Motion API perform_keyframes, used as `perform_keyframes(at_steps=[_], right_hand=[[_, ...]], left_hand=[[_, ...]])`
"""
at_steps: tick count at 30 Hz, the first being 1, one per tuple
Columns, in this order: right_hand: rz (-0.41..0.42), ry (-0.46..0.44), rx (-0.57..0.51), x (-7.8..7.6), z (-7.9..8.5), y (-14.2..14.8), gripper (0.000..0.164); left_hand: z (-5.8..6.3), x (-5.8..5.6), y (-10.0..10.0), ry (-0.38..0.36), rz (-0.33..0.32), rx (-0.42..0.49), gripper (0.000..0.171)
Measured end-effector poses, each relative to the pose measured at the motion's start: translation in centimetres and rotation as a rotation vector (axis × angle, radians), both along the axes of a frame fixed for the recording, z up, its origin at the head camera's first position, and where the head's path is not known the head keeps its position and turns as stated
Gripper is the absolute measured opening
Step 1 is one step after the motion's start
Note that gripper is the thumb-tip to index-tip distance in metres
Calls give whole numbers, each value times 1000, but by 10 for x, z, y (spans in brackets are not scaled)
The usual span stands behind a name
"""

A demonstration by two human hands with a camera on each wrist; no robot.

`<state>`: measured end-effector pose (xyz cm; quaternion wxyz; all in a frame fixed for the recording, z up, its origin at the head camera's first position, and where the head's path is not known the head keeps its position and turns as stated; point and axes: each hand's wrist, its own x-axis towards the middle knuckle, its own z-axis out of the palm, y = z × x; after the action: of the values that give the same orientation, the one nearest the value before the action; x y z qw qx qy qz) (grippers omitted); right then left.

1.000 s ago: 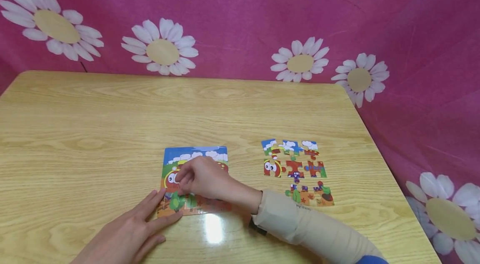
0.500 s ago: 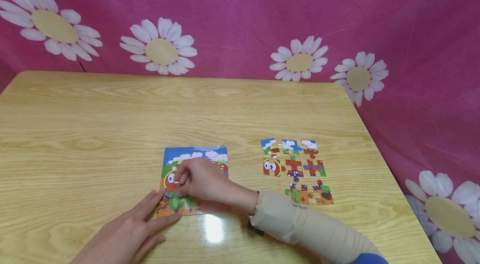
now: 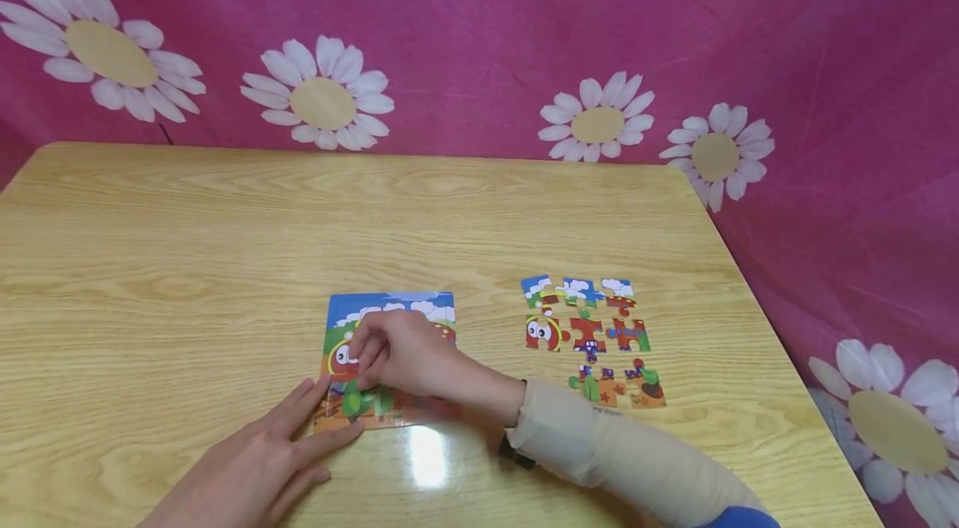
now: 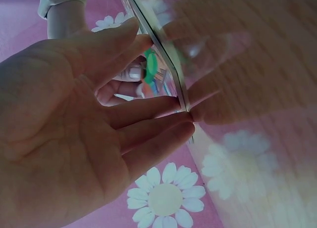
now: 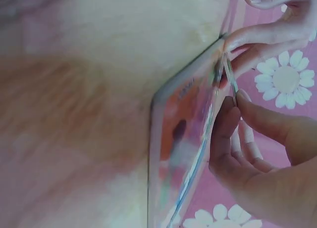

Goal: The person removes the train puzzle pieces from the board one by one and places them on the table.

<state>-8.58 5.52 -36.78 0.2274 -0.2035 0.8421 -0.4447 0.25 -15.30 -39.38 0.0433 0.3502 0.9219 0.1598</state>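
A picture puzzle board (image 3: 390, 300) lies on the table, showing blue sky, white clouds and a red cartoon figure with big eyes. My right hand (image 3: 410, 355) is over its middle and hides part of the picture. Thumb and forefinger pinch a thin puzzle piece (image 5: 231, 78), tilted up from the board's lower left corner; its face shows a green plant (image 4: 150, 67) in the left wrist view. My left hand (image 3: 258, 453) lies at that same corner, fingers extended, with fingertips against the board's left and front edges.
To the right, several loose puzzle pieces (image 3: 588, 336) are laid out in rows, close to the right forearm sleeve (image 3: 584, 436). The wooden table (image 3: 225, 220) ends at a pink daisy-print cloth (image 3: 464, 37) behind and on the right.
My right hand shifts only slightly over the lower left corner, still pinching the puzzle piece, whose tilt varies a little. My left hand stays at the board's corner.
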Motion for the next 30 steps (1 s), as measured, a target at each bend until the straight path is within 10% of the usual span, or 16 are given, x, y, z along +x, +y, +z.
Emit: perform_keyframes(at_steps=[10,30], right_hand=[[8,-76,-102,-9,12,49,22],[-92,97,27,-4,10,164,17]], left_hand=[[4,1,2,-58,35,-18,46],[7,2,2,-48,48,-21,44]])
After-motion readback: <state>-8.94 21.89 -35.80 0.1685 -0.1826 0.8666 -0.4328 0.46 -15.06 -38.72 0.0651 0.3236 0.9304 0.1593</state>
